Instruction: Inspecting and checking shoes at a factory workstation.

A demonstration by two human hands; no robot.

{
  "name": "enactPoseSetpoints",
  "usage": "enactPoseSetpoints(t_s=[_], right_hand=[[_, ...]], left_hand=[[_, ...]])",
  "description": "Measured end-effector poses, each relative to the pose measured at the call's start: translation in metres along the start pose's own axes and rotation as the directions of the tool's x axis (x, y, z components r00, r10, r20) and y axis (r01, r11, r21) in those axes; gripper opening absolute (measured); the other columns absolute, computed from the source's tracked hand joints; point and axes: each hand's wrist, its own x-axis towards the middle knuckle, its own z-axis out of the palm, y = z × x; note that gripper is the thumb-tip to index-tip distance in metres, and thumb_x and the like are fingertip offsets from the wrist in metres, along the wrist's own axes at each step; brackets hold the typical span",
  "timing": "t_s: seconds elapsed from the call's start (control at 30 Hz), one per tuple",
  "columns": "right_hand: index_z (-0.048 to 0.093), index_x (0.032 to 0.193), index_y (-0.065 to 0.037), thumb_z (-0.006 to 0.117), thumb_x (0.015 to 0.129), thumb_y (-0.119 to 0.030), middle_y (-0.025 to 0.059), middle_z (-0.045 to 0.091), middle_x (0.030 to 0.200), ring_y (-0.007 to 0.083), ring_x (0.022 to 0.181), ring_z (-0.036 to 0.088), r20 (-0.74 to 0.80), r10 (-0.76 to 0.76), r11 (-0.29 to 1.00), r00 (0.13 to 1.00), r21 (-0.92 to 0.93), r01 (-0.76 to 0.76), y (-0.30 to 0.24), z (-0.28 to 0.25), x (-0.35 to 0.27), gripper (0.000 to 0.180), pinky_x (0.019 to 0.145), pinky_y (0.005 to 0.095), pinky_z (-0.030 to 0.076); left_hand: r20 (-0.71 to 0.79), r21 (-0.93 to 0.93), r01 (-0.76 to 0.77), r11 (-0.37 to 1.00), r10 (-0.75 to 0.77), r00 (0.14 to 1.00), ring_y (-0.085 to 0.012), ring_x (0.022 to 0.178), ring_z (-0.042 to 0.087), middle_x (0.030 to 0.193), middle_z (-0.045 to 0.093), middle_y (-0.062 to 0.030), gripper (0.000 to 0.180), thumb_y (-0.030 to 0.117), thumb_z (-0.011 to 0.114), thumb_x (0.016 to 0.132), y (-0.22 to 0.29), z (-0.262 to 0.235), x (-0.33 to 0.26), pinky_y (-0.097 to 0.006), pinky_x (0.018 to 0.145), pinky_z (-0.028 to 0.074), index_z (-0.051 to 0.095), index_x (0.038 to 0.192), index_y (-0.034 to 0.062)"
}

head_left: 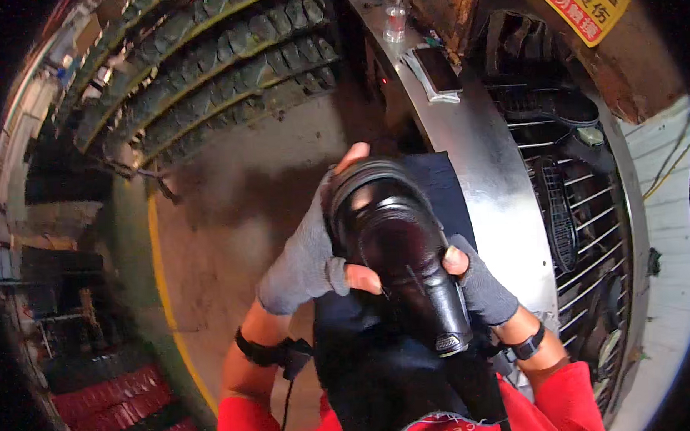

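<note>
Both my hands hold a glossy black shoe (396, 240) in front of my dark apron (359, 361). Its rounded, thick-edged end points away from me, and a narrower end with a small grey patch points down toward me. My left hand (308, 252), in a grey fingerless glove, wraps the shoe's left side, with the thumb over the upper and fingertips at the far edge. On the other side my right hand (479, 283), gloved likewise, grips the shoe with its thumb against the upper. Its other fingers are hidden beneath.
A shiny metal counter (507, 216) curves along my right, bearing a dark flat phone-like object (437, 69) on pale sheets and a clear bottle (395, 17). Beyond it, black soles (558, 214) lie on a barred rack (591, 205). Shelves of dark shoe-shaped pieces (239, 74) stand far left.
</note>
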Motion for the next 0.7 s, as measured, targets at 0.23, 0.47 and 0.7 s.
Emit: enactPoseSetpoints(t_s=[0.23,0.47,0.7], right_hand=[[0.070,0.077,-0.001,0.071,0.102,-0.043,0.0004,0.061,0.067,0.0093,0.066,0.057,0.113,-0.067,0.945,0.991,-0.311,0.099,-0.023,0.035,0.009,0.049,0.058,0.0332,0.045],[0.071,0.108,-0.004,0.091,0.080,-0.033,0.0054,0.055,0.075,0.0216,0.065,0.056,0.088,-0.680,0.474,0.728,-0.705,0.528,-0.009,0.010,0.008,0.045,0.062,0.0334,0.046],[0.051,0.154,-0.001,0.057,0.098,-0.017,0.0066,0.053,0.077,0.0227,0.065,0.057,0.268,-0.497,0.631,0.825,-0.541,0.556,-0.009,-0.005,-0.017,0.058,0.069,0.0342,0.050]], left_hand=[[-0.255,-0.130,-0.103,0.986,0.067,0.965,-0.0220,0.153,0.037,0.171,0.029,-0.0107,0.141,0.076,0.086,0.067,-0.031,-0.035,-0.033,-0.042,0.127,0.031,0.019,0.169,0.0047],[-0.115,-0.562,-0.035,0.827,-0.036,0.993,-0.0378,0.138,0.056,0.152,0.057,-0.0176,0.137,0.055,0.099,0.065,-0.075,-0.029,-0.067,-0.056,0.115,0.050,0.018,0.169,0.0163],[0.086,-0.857,0.129,0.500,-0.109,0.990,-0.0255,0.119,0.066,0.132,0.068,-0.0119,0.118,0.063,0.100,0.054,-0.042,0.023,-0.038,-0.043,0.105,0.056,0.056,0.144,0.0017]])
